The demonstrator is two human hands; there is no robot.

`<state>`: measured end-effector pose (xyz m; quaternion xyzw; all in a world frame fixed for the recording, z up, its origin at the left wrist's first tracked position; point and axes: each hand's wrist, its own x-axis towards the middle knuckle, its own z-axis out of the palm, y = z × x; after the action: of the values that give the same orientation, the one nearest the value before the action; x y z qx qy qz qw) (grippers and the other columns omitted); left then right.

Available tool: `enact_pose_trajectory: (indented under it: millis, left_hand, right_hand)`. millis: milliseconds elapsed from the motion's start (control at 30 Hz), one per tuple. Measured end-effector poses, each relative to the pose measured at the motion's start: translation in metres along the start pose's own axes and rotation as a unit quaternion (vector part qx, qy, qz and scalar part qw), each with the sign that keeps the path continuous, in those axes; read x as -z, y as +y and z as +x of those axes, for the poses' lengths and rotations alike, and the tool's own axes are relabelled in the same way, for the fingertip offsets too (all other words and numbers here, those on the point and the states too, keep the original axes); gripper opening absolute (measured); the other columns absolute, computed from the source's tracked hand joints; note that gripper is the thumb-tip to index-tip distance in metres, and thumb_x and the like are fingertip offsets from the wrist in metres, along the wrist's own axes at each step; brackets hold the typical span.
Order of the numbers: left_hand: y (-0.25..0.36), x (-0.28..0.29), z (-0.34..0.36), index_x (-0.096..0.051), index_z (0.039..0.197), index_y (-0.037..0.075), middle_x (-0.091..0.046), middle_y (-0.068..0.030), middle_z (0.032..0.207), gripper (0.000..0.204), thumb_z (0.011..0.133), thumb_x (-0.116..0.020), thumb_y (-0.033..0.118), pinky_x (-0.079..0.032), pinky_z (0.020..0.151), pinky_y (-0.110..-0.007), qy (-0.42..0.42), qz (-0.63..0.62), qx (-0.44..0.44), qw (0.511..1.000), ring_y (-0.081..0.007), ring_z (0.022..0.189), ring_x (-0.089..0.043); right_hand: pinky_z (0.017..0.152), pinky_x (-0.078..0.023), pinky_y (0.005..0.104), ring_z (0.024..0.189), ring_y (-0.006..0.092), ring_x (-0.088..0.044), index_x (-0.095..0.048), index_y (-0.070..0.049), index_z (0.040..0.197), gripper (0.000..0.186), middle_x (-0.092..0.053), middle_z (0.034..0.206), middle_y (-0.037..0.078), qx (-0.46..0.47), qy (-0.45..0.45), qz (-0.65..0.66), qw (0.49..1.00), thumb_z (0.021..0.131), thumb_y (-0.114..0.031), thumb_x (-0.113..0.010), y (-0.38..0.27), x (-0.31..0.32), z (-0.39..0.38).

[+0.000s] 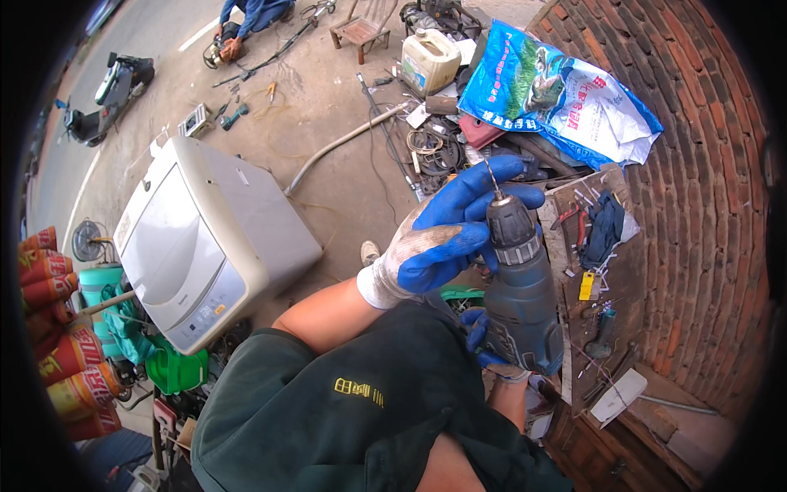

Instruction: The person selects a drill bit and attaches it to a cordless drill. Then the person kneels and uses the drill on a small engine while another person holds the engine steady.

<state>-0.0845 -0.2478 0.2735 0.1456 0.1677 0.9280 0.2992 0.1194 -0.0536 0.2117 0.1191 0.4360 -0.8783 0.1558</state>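
Note:
A dark blue-grey power drill (525, 299) points upward in front of me, with a thin drill bit (492, 178) in its black chuck (510, 221). My right hand (478, 334), in a blue-coated glove, is closed round the drill's handle, partly hidden behind the body. Beside the chuck is my left hand (434, 234) in a white and blue work glove. Its fingers are stretched out and apart, two of them passing behind the bit and the chuck. Whether they touch the chuck, I cannot tell.
A white top-loading washing machine (258, 217) stands at left. On the right, a wooden bench (578, 328) holds pliers (581, 225) and small tools against a brick wall (697, 205). A blue-white sack (566, 94) and jerrycan (430, 61) lie beyond. Another person (254, 15) crouches far off.

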Motion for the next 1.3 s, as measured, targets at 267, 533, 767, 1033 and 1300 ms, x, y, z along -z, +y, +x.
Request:
enact_pose_trajectory:
  millis: [267, 533, 767, 1033, 1300]
  left_hand:
    - [0.002, 0.005, 0.001, -0.026, 0.158, 0.002, -0.047, -0.0142, 0.146, 0.086, 0.091, -0.074, 0.025, -0.042, 0.109, -0.037, -0.04, -0.005, -0.002, 0.999, -0.0197, 0.124, -0.055]
    - [0.003, 0.011, 0.001, -0.021, 0.161, 0.004, -0.054, -0.0115, 0.139, 0.092, 0.09, -0.077, 0.024, -0.045, 0.106, -0.036, 0.008, 0.068, 0.0, 0.998, -0.0191, 0.125, -0.055]
    - [-0.002, 0.017, 0.002, -0.018, 0.162, 0.008, -0.05, -0.0149, 0.15, 0.096, 0.088, -0.077, 0.018, -0.049, 0.103, -0.034, 0.059, 0.12, -0.023, 0.991, -0.0215, 0.128, -0.057]
    - [0.013, 0.026, -0.006, -0.013, 0.163, 0.007, -0.056, -0.017, 0.137, 0.102, 0.088, -0.077, 0.032, -0.04, 0.113, -0.05, 0.015, 0.039, -0.041, 0.998, -0.0325, 0.128, -0.056]
    - [0.05, 0.041, -0.015, -0.014, 0.163, 0.007, -0.057, -0.0149, 0.136, 0.102, 0.089, -0.077, 0.038, -0.041, 0.112, -0.05, -0.003, -0.01, -0.042, 0.999, -0.0313, 0.128, -0.056]
  right_hand:
    - [0.1, -0.049, 0.0458, 0.114, 0.0302, -0.062, -0.045, 0.005, 0.139, 0.082, -0.06, 0.125, 0.02, 0.015, -0.038, -0.171, 0.984, 0.073, -0.017, -0.087, 0.005, 0.012, 0.004]
    - [0.101, -0.049, 0.0465, 0.113, 0.0307, -0.063, -0.048, 0.005, 0.14, 0.084, -0.061, 0.126, 0.021, -0.063, 0.037, 0.102, 0.992, 0.069, -0.016, -0.088, 0.006, -0.001, 0.004]
    - [0.103, -0.046, 0.0484, 0.11, 0.034, -0.064, -0.053, 0.005, 0.134, 0.081, -0.066, 0.117, 0.018, -0.102, 0.04, 0.1, 0.989, 0.067, -0.024, -0.089, 0.0, -0.002, 0.018]
    - [0.1, -0.045, 0.0516, 0.108, 0.0367, -0.062, -0.058, 0.003, 0.129, 0.077, -0.07, 0.1, 0.014, -0.021, 0.014, -0.014, 1.0, 0.065, -0.027, -0.089, 0.011, -0.023, 0.035]
    - [0.1, -0.046, 0.0507, 0.101, 0.0327, -0.065, -0.057, 0.005, 0.128, 0.072, -0.069, 0.101, 0.015, -0.165, 0.165, -0.042, 0.972, 0.067, -0.02, -0.087, 0.016, -0.059, 0.06]
